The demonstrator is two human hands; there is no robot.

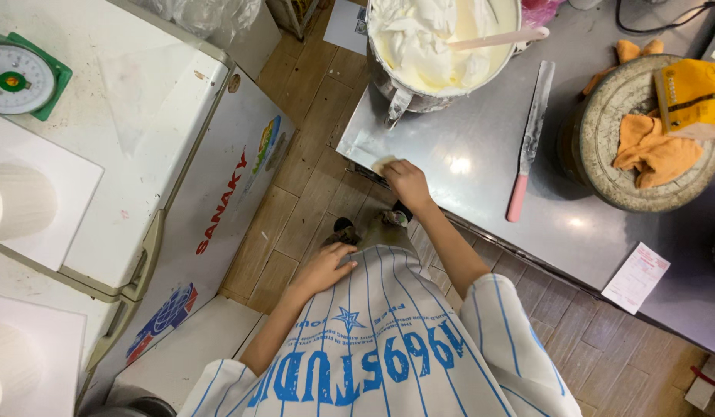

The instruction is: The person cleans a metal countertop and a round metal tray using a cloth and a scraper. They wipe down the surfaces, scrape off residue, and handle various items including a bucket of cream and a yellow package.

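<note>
Centre frame: right hand (pixel 407 182) presses a pale scrap (pixel 383 164) on the steel table (pixel 481 154) corner, fingers curled | left hand (pixel 326 266) rests open on striped shirt (pixel 388 340) | advice: wipe flat, firmly (cream bowl (pixel 442 46) upper centre).

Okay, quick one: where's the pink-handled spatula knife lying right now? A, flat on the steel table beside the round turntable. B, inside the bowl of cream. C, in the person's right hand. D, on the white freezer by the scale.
A: the pink-handled spatula knife lies flat on the steel table, between the bowl of cream and the round turntable, with neither hand on it.
</note>
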